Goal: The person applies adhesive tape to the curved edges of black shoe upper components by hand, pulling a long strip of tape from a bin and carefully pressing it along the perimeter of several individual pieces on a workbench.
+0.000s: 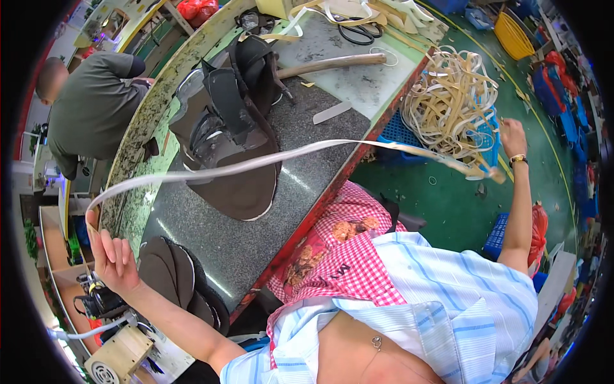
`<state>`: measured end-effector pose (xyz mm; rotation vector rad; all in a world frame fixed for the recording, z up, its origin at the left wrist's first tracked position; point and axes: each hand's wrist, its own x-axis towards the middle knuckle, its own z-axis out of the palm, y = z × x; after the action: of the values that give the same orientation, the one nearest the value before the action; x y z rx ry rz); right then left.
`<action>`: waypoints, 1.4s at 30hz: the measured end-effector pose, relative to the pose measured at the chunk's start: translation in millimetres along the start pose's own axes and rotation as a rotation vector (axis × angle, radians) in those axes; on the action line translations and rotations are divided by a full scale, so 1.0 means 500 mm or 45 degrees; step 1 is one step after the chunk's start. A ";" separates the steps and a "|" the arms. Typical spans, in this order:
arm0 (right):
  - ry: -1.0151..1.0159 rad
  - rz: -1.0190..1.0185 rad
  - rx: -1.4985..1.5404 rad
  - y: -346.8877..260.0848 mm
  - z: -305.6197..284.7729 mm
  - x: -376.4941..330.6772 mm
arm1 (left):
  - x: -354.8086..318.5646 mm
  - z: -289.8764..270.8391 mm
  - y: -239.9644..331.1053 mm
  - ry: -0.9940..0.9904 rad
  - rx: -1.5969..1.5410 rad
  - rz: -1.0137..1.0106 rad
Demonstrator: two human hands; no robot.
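Note:
A long pale strip stretches across the view above the grey stone worktable. My left hand holds one end of it at the lower left, fingers raised. My right hand, with a gold watch on the wrist, reaches out to the right over a blue crate heaped with tangled cream strips; it is beside the strip's other end. A pile of dark shoe uppers lies on the table under the strip. Dark insoles are stacked near my left hand.
A wooden-handled tool and black scissors lie at the table's far end with more cream strips. Another person in a dark shirt bends over at the upper left. Blue crates and a yellow basket stand on the green floor.

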<state>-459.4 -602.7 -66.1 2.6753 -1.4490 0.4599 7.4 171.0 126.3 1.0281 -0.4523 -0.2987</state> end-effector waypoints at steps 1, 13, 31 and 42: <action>-0.058 -0.190 0.373 -0.116 -0.038 0.001 | 0.000 0.030 0.002 -0.075 0.077 0.009; -1.616 -0.794 1.249 -0.674 0.205 -0.331 | -0.132 0.078 0.137 -0.244 0.220 0.251; 0.303 -0.016 1.835 -0.204 0.054 0.055 | -0.096 0.441 -0.308 -1.218 0.810 0.025; -0.173 -1.856 0.969 -0.816 -0.334 -0.120 | -0.033 0.471 -0.255 -0.310 1.279 0.494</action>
<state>-190.7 -295.0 110.1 3.3208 1.0633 0.6799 -126.9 -61.1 114.5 1.8445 -1.0619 0.1943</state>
